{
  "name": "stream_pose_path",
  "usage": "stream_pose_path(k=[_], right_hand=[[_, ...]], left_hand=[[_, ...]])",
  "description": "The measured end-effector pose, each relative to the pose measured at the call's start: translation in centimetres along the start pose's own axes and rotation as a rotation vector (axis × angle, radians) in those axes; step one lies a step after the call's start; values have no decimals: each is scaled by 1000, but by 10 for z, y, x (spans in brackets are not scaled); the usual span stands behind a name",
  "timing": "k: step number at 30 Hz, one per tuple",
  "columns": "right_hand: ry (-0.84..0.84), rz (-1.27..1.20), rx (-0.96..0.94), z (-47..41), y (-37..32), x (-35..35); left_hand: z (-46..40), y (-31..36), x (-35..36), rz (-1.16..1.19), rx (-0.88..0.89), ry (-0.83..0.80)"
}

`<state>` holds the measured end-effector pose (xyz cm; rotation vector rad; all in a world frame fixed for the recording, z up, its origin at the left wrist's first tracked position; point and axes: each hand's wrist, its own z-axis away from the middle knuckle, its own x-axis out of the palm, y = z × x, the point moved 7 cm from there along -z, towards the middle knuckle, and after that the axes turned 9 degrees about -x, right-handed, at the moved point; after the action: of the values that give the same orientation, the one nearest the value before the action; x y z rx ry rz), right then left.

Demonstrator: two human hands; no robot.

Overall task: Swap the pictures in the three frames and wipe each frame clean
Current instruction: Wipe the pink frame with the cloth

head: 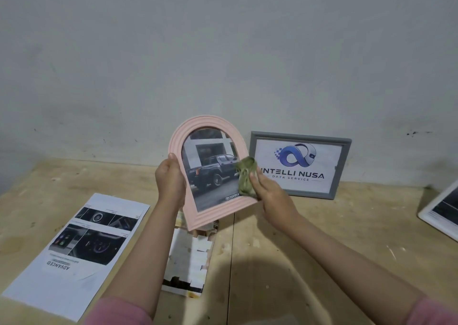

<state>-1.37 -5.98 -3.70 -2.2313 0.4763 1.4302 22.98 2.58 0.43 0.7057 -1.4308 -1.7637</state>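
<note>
A pink arched frame [198,215] with a picture of a dark pickup truck is held upright above the table, tilted slightly left. My left hand [169,178] grips its left edge. My right hand [270,193] presses a crumpled green cloth [245,176] against the frame's right edge and glass. Behind it a grey rectangular frame [343,161] with a blue logo picture leans against the wall. A white frame [428,219] lies at the table's right edge, cut off by the view.
A printed sheet with car interior photos [76,253] lies flat at the left of the wooden table [322,238]. Another picture [190,260] lies under the pink frame, mostly pale. The grey wall [223,52] stands close behind.
</note>
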Motion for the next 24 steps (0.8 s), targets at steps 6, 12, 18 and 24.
stream_pose_path(k=[6,12,18,24], right_hand=[[-20,-298,335,14,-14,-36],[200,-224,49,-62,-24,-66],[32,47,-48,-40,-27,-15],[30,-224,248,5,-58,-6]], left_hand=[[2,-1,-3,-170,112,44],[31,6,28,-275,228,-91],[38,15,25,-108,153,20],[34,10,19,-31,108,95]])
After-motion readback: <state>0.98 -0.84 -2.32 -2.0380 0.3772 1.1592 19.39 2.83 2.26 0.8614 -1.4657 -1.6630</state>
